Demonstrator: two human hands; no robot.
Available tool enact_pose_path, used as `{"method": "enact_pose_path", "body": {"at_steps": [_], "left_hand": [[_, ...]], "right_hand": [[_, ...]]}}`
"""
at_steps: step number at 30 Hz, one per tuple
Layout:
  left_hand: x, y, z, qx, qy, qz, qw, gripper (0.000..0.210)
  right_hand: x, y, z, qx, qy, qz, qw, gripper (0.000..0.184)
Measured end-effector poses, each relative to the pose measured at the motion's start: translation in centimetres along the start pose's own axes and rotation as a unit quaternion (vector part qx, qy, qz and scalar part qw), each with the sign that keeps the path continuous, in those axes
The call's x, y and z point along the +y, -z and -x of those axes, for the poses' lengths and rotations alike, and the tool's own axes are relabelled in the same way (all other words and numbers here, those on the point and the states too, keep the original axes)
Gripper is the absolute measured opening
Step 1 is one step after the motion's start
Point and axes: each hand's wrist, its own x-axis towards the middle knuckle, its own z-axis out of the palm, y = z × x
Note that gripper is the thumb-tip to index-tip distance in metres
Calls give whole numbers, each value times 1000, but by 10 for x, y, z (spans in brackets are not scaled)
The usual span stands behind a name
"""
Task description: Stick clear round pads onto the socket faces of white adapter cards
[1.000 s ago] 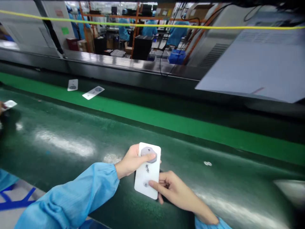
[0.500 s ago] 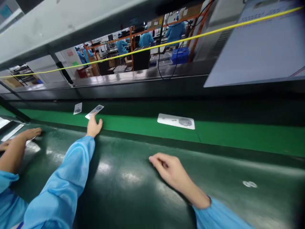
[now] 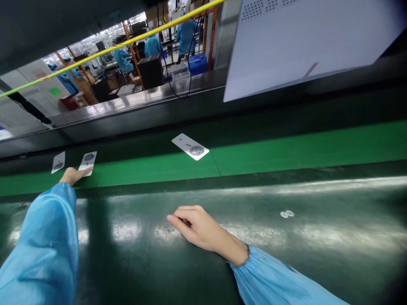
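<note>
My left hand [image 3: 75, 174] reaches over the green belt with its thumb across the lower end of a white phone back cover [image 3: 90, 157] with a round camera area. The other fingers are mostly hidden, but the hand appears closed on the cover's edge. Just left of it lies another white back cover [image 3: 58, 162]. A third cover [image 3: 187, 145] rests slanted on the belt, ahead of my right hand [image 3: 193, 226]. That hand hovers or rests over the dark green bench, fingers curled and thumb against them, with nothing visible inside.
The bright green belt [image 3: 260, 148] runs across beyond the bench [image 3: 143, 262]. Two small clear discs [image 3: 287, 214] lie on the bench at right. A white board [image 3: 295, 46] hangs at upper right, and a yellow cord [image 3: 133, 40] crosses above. People in blue work behind.
The view has swung right. My left hand's back cover has turned from lying slanted to pointing more away from me. The third cover's slant has changed too. My right hand keeps its curled pose.
</note>
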Motion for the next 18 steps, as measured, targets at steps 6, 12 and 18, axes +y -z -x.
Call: {"method": "enact_pose_path", "body": {"at_steps": [6,12,18], "left_hand": [[41,-50,55,-38,-26,94,994,42],[58,-121,227,-330,-117,298,888,42],[56,-143,282,-301,-5,432,850,43]], "right_hand": [[2,-2,-6,59,-76,-80,992,46],[-13,-8,14,129,-118,-237,956,51],[-32,-5,67,-69,-156,-272,947,50]]}}
